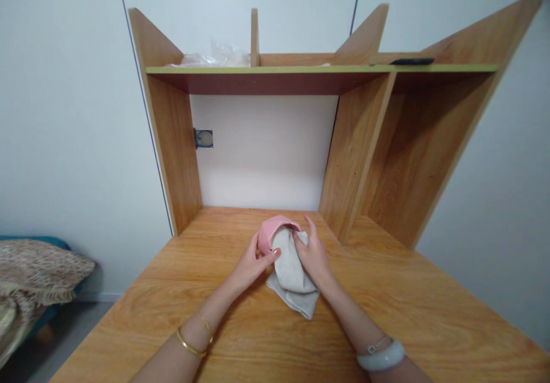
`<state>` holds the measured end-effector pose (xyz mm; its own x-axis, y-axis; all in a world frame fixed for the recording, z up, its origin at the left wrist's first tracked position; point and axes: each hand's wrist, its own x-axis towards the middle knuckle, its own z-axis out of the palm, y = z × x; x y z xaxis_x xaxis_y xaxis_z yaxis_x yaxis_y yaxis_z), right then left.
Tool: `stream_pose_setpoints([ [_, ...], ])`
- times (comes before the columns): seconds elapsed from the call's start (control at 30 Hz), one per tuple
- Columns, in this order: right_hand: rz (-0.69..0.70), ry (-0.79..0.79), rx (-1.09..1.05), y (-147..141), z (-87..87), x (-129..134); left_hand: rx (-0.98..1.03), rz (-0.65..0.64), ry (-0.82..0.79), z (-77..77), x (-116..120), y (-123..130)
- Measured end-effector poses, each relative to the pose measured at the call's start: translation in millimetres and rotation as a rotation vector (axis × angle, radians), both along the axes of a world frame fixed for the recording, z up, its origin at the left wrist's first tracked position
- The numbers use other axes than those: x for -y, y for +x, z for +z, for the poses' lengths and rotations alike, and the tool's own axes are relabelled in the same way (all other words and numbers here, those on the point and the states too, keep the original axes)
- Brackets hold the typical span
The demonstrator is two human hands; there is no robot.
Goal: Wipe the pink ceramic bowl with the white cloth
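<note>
A pink bowl [268,233] is tilted on its side above the desk, its opening turned toward me and to the right. My left hand [256,260] grips its left side and lower rim, with the thumb over the edge. A light grey cloth [290,265] is partly tucked into the bowl, and its loose end hangs down toward the desk. My right hand [314,254] holds the cloth at the bowl's right rim, thumb pressed on the fabric and index finger stretched up. The bowl's inside is mostly hidden by the cloth.
The wooden desk [172,314] carries a shelf unit [266,70] at the back. Up there lie clear plastic wrapping [219,56] and a dark flat object [412,61]. An open socket box [204,138] shows in the wall. A patterned fringed cover [38,271] lies at the left.
</note>
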<state>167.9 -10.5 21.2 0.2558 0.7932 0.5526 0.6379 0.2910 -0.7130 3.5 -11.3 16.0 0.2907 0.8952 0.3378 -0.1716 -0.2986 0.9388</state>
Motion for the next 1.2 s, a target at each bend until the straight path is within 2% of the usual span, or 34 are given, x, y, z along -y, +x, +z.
stream_pose_setpoints([
  [0.1,0.048,-0.011,-0.016,2,-4.3,-4,-0.042,0.016,-0.002,-4.7,0,1],
  [0.23,0.098,-0.074,-0.011,0,-8.9,-10,-0.105,0.132,-0.003,-1.3,1,2],
  [0.37,0.072,-0.162,0.033,-2,-9.5,-12,-0.19,0.207,0.078,4.4,4,0],
  [0.53,0.02,-0.187,0.143,1,-3.3,-8,-0.334,0.251,0.124,6.4,7,-2],
  [0.77,-0.075,-0.228,0.356,4,6.5,0,-0.433,0.191,0.161,9.1,11,-3],
  [0.93,-0.104,-0.22,0.512,4,9.1,4,-0.403,0.105,0.196,12.1,10,-7],
  [1.2,-0.153,-0.181,0.505,3,14.2,7,-0.431,0.049,0.207,17.7,10,-10],
])
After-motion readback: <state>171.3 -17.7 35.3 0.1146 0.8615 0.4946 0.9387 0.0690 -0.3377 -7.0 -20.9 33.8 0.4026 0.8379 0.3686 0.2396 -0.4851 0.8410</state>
